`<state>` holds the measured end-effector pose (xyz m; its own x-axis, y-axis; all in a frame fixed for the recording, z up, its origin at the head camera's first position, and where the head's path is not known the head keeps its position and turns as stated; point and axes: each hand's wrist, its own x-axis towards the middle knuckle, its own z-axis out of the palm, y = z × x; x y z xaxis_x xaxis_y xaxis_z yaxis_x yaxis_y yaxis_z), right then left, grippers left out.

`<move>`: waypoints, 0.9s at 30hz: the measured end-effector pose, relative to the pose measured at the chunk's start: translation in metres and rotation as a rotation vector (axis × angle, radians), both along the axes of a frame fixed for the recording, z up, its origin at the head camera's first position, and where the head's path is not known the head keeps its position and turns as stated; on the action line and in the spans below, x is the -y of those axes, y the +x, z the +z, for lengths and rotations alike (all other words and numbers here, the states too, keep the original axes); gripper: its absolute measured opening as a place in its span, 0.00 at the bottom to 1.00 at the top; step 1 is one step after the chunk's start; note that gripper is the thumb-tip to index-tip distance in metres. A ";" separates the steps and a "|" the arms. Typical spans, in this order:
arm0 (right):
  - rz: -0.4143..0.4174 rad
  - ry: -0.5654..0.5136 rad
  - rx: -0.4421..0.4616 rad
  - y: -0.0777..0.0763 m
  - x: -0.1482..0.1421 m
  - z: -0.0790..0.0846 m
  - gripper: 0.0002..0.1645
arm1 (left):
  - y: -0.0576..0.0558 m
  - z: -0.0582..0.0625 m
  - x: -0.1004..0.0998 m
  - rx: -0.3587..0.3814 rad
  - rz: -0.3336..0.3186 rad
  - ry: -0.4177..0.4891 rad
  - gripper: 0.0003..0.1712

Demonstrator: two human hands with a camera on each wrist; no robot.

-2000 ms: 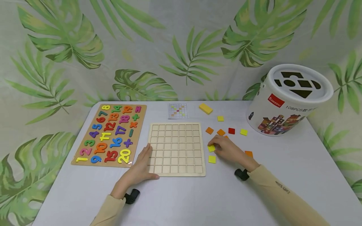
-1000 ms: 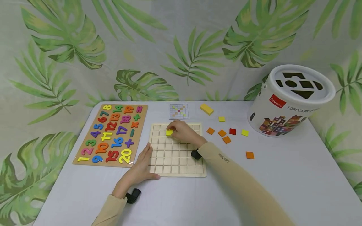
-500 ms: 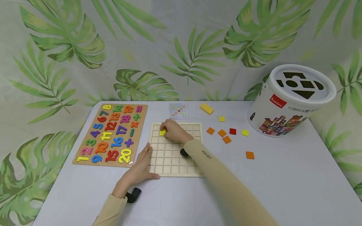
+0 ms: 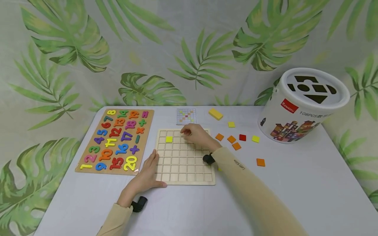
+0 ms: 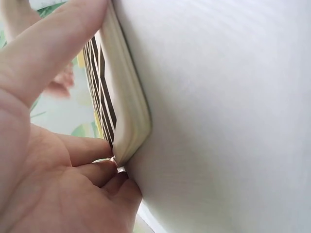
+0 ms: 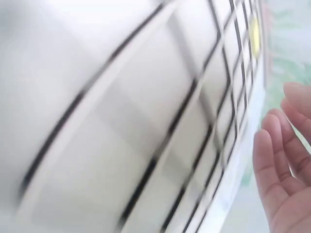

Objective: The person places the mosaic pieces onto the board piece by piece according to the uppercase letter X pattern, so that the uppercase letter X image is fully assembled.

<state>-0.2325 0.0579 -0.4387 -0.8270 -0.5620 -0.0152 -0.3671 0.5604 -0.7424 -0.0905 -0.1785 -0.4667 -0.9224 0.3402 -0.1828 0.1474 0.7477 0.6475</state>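
Observation:
A wooden grid board [image 4: 183, 183] lies flat on the table. My left hand [image 4: 146, 175] rests at its near left corner, fingers along the left edge and thumb at the front edge; in the left wrist view the thumb [image 5: 53, 46] and fingers stand wide apart around that corner. One yellow square tile [image 4: 169, 139] sits in a cell of the second row, near the left side. My right hand [image 4: 196, 135] hovers over the board's far part, fingers loosely bent. In the right wrist view no tile shows between its fingers [image 6: 265, 155].
Orange tiles [image 4: 231, 139], a red tile [image 4: 242, 137] and yellow tiles [image 4: 255, 139] lie right of the board, one partly behind the right sleeve. Behind are a pattern card [image 4: 186, 116] and a yellow block [image 4: 216, 114]. A number board [image 4: 77, 167] lies left; a white bucket [image 4: 301, 108] stands right.
My right hand took a yellow tile from the right, carried it to the board, set it in a cell and let go. It has since moved back rightward. The left hand stays put.

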 end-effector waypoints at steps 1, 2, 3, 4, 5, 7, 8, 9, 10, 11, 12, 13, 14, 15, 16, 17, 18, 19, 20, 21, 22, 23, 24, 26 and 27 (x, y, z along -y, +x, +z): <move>-0.013 -0.008 0.002 0.001 -0.011 0.001 0.13 | 0.000 0.000 0.000 0.003 0.000 -0.001 0.68; -0.029 -0.017 0.003 0.002 -0.022 0.002 0.13 | 0.000 0.001 -0.001 0.007 0.000 -0.005 0.68; -0.048 -0.024 0.006 0.003 -0.033 0.002 0.13 | 0.000 0.001 -0.001 0.007 -0.002 -0.007 0.68; -0.071 -0.029 0.003 0.005 -0.045 0.002 0.13 | 0.000 0.001 -0.001 0.012 -0.002 -0.007 0.68; -0.094 -0.034 -0.002 0.006 -0.057 0.001 0.12 | 0.000 0.002 -0.001 0.014 -0.003 -0.006 0.68; -0.146 -0.035 -0.004 0.010 -0.079 -0.001 0.12 | 0.000 0.002 -0.002 0.019 -0.005 -0.008 0.67; -0.168 -0.043 -0.006 0.013 -0.090 -0.002 0.12 | 0.000 0.002 -0.002 0.020 -0.005 -0.007 0.67; -0.193 -0.043 0.000 0.015 -0.100 -0.003 0.13 | 0.000 0.002 -0.002 0.019 -0.007 -0.007 0.67; -0.212 -0.043 0.002 0.017 -0.109 -0.005 0.13 | 0.000 0.002 -0.002 0.021 -0.006 -0.007 0.67; -0.229 -0.041 0.006 0.020 -0.117 -0.005 0.14 | 0.000 0.002 -0.002 0.020 -0.007 -0.009 0.67; -0.247 -0.034 0.010 0.022 -0.124 -0.006 0.14 | 0.000 0.002 -0.002 0.020 -0.008 -0.009 0.67; -0.256 -0.029 0.003 0.024 -0.129 -0.008 0.15 | 0.000 0.002 -0.002 0.017 -0.007 -0.009 0.67; -0.268 -0.025 0.005 0.025 -0.134 -0.009 0.15 | 0.000 0.002 -0.001 0.019 -0.007 -0.009 0.67; -0.276 -0.015 0.007 0.025 -0.137 -0.011 0.15 | 0.000 0.002 -0.001 0.017 -0.006 -0.011 0.67; -0.278 -0.009 0.000 0.026 -0.139 -0.012 0.15 | 0.001 0.002 -0.001 0.015 -0.007 -0.011 0.67; -0.280 -0.007 -0.003 0.026 -0.140 -0.013 0.16 | 0.001 0.002 -0.001 0.014 -0.008 -0.013 0.67; -0.278 -0.003 -0.007 0.025 -0.141 -0.014 0.16 | 0.001 0.002 0.000 0.015 -0.007 -0.012 0.67; -0.275 -0.002 -0.008 0.024 -0.141 -0.015 0.16 | 0.001 0.002 0.000 0.014 -0.008 -0.014 0.67; -0.270 -0.002 -0.007 0.023 -0.140 -0.015 0.16 | 0.002 0.002 0.000 0.011 -0.009 -0.014 0.67; -0.265 -0.001 -0.002 0.022 -0.139 -0.016 0.16 | 0.002 0.001 0.000 0.011 -0.009 -0.013 0.67; -0.262 0.004 0.003 0.021 -0.137 -0.015 0.16 | 0.002 0.001 0.000 0.011 -0.010 -0.013 0.67; -0.261 0.013 0.008 0.019 -0.136 -0.015 0.16 | 0.002 0.001 0.000 0.010 -0.008 -0.014 0.67; -0.260 0.025 0.010 0.018 -0.134 -0.015 0.17 | 0.002 0.001 0.000 0.009 -0.010 -0.014 0.67; -0.256 0.053 0.002 0.015 -0.130 -0.015 0.16 | 0.002 0.001 0.000 -0.005 -0.011 -0.013 0.67; -0.252 0.068 -0.009 0.014 -0.127 -0.015 0.16 | 0.002 0.001 0.000 -0.003 -0.010 -0.018 0.67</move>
<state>-0.2184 0.1852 -0.4536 -0.9410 -0.3361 -0.0380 -0.2160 0.6835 -0.6973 -0.0887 -0.1788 -0.4660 -0.9195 0.3461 -0.1866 0.1567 0.7577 0.6335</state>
